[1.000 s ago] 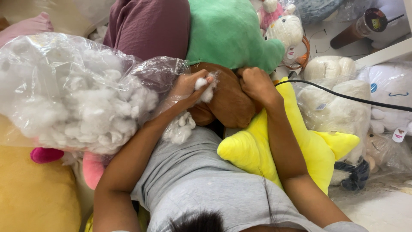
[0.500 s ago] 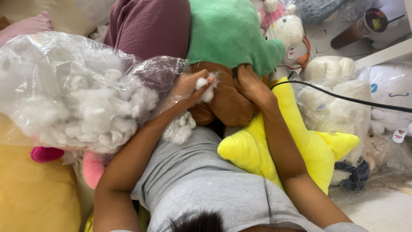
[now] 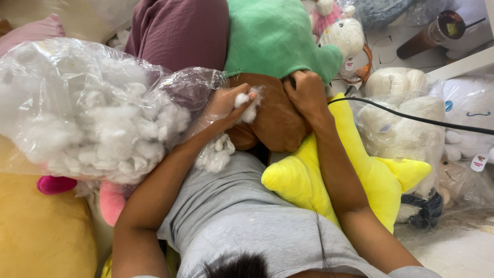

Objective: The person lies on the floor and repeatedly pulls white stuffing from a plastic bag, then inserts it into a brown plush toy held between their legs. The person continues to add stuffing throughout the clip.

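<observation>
plush heap | clear stuffing bag [image 3: 87, 108] left | white tag [image 3: 478, 162] right

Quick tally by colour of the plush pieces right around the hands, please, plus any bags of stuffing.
Brown plush: 1
Green plush: 1
Yellow star plush: 1
Clear bag of white stuffing: 1
Total: 4
The left hand pinches a stuffing tuft; the right hand grips the brown plush.

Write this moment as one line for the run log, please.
left hand: pinches white stuffing tuft | right hand: grips brown plush toy | beside: clear stuffing bag, yellow star plush
</observation>
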